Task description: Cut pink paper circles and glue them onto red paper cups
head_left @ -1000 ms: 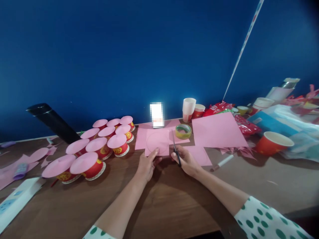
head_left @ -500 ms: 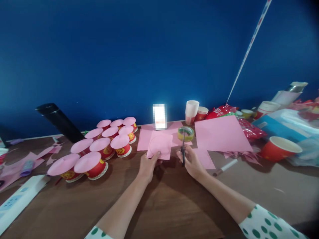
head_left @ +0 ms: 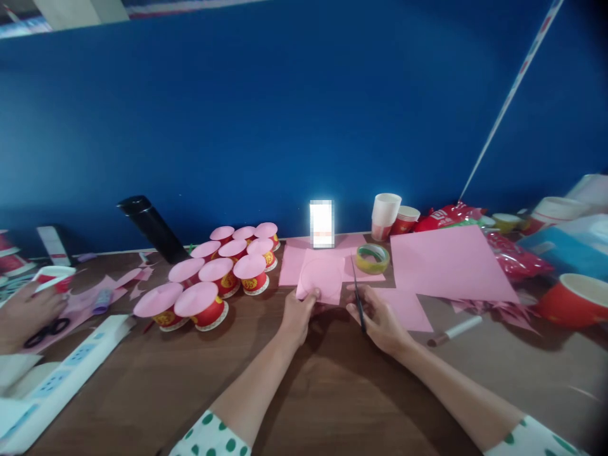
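Between the thumb and fingers of my left hand (head_left: 298,316) is a square of pink paper (head_left: 320,273) with a circle drawn on it. My right hand (head_left: 377,320) is closed around a pair of dark scissors (head_left: 360,307), blades pointing up and away from me. A small gap separates the scissors from the paper's right edge. Behind the hands, a roll of tape (head_left: 373,258) lies on pink sheets (head_left: 291,263). Another pink piece (head_left: 408,310), partly under my right hand, lies on the table.
Red paper cups topped with pink discs (head_left: 199,299) stand in rows at left, near a black bottle (head_left: 152,228) and a power strip (head_left: 71,373). Another person's hand (head_left: 31,313) is at far left. A large pink sheet (head_left: 451,261), a marker (head_left: 456,330) and a red cup (head_left: 577,301) are at right.
The view has swung left, so the table things appear farther right. Another person's hand has come into view at far left. My hands still hold the paper and scissors, the scissors more tilted.
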{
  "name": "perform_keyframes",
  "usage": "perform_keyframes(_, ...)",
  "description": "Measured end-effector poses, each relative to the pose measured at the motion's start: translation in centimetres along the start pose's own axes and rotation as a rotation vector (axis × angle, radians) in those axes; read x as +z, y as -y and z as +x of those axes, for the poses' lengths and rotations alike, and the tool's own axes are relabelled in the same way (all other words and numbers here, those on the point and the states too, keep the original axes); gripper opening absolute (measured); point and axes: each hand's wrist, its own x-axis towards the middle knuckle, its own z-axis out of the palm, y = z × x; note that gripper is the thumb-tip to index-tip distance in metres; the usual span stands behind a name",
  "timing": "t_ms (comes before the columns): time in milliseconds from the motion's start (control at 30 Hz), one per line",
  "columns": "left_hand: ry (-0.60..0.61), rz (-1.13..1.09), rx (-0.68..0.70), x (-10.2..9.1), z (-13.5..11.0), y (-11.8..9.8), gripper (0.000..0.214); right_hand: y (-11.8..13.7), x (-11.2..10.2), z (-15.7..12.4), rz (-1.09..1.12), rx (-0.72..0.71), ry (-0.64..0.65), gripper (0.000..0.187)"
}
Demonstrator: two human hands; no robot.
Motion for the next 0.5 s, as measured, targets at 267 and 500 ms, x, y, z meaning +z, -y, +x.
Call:
perform_keyframes(267,-0.014,-0.010,-0.015,-0.08,0.02,-0.06,0.034,-0.26,0.16,0.13,0.079,0.041,-0.002,0.032)
perform_keyframes(500,-0.004,-0.045,-0.014,0.23,-0.17,-0.29,0.034,-0.52,0.48,0.11,0.298,0.215,-0.004,0.038)
